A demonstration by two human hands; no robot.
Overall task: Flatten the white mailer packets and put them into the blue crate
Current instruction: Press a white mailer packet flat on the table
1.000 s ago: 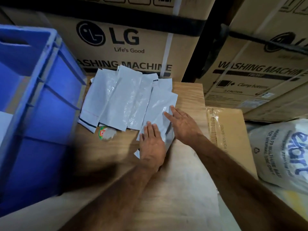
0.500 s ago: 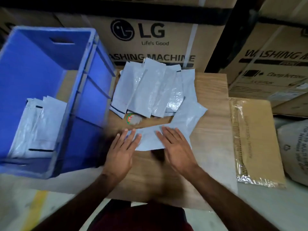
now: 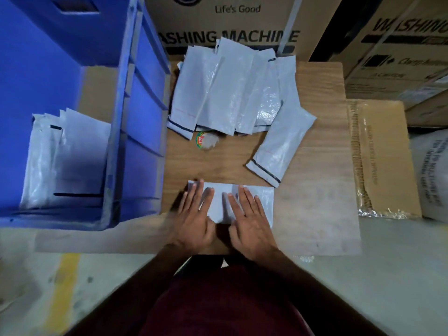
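White mailer packets [image 3: 232, 86] with dark edge stripes; blue crate [image 3: 143, 93]; wood-grain brown table [image 3: 320, 93]; tan cartons [image 3: 232, 23] with black lettering; maroon shirt [image 3: 223, 304].

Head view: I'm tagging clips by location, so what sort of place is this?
Most likely a warehouse or stockroom: big washing machine cartons stacked behind the wooden table, a blue crate holding packed mailers, and a bare concrete floor.

Head camera looks steeply down — close over the wooden table [image 3: 315, 146] — facing forward.
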